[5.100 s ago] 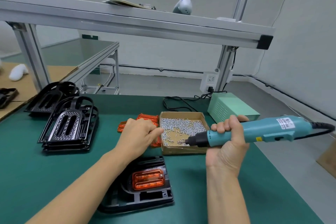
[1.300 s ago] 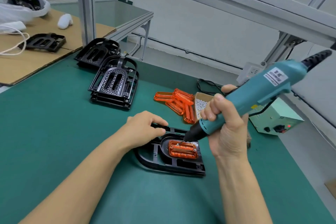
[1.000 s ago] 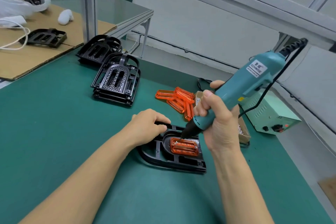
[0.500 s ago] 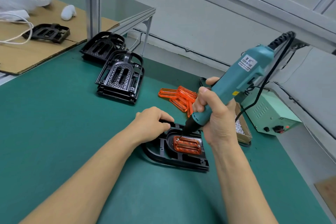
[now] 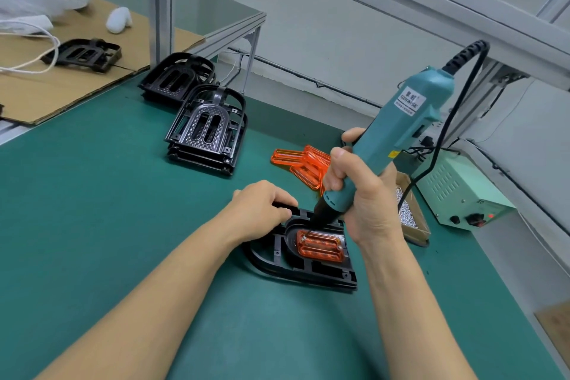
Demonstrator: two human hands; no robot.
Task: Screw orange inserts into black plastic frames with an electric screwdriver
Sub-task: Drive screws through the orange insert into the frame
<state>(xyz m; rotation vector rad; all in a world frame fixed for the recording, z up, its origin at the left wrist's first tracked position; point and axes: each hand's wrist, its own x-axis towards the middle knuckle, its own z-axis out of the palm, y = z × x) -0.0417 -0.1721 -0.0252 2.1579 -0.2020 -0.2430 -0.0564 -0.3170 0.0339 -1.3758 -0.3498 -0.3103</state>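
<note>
centre of the frame: a black frame (image 5: 300,259) lies flat on the green mat (image 5: 92,210), with an orange insert (image 5: 320,245) seated in its recess. the left hand (image 5: 262,210) rests on the frame's upper left edge, fingers curled over the rim and gripping it. the right hand (image 5: 361,191) is wrapped round the lower barrel of a teal screwdriver (image 5: 398,139), which tilts toward the upper right; its tip touches a screw at the insert's upper left corner. a black cord (image 5: 444,123) loops from the tool's top down toward a pale green power box (image 5: 459,191) at right. just behind the right hand, loose orange inserts (image 5: 302,160) lie in a small pile, and a cardboard box of screws (image 5: 410,216) shows partly beside the wrist. upper centre-left: a stack of frames (image 5: 206,133), with a second stack (image 5: 175,77) behind it. upper left: one more frame (image 5: 83,54) on a sheet of cardboard (image 5: 61,92).
</note>
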